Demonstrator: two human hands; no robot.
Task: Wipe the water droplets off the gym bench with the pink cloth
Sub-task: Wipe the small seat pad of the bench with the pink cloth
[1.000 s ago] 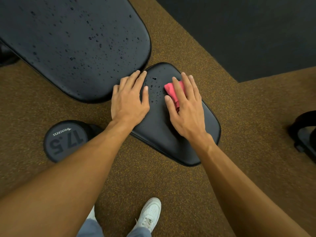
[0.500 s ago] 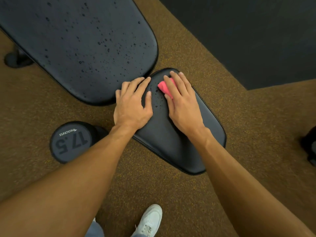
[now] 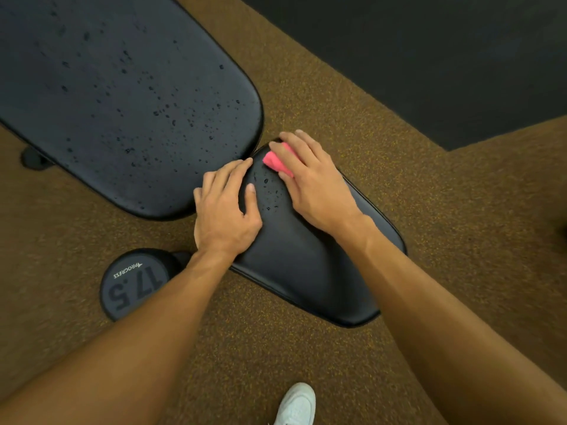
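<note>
Right hand, fingers straight, presses the pink cloth onto the far end of the seat pad. Left hand lies flat alongside, droplets between them.

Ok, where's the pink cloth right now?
In the head view, the pink cloth lies pressed under the right hand at the far end of the small seat pad, beside the droplet-covered back pad.
</note>
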